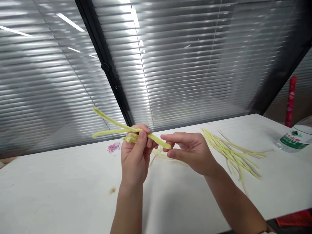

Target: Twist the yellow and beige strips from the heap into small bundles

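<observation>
Yellow fuzzy pipe cleaners (109, 121) are pinched in my left hand (136, 152), its thumb pressing them against the fingers. Two long ends stick out to the left, spread apart, and a short folded bunch (130, 137) shows beside the thumb. One thicker end (159, 141) points right and down, toward my right hand (191, 149). That hand is open, thumb and index finger apart around the tip of this end. Whether a finger behind touches it, I cannot tell. Both hands are above the white table.
A loose pile of yellow pipe cleaners (234, 154) lies on the white table (73, 191) at right. A few more (158, 153) lie behind my hands. A clear plastic container with a green label (296, 139) stands far right, near a red stick-like object (290, 102). Blinds behind glass (182, 65) rise beyond.
</observation>
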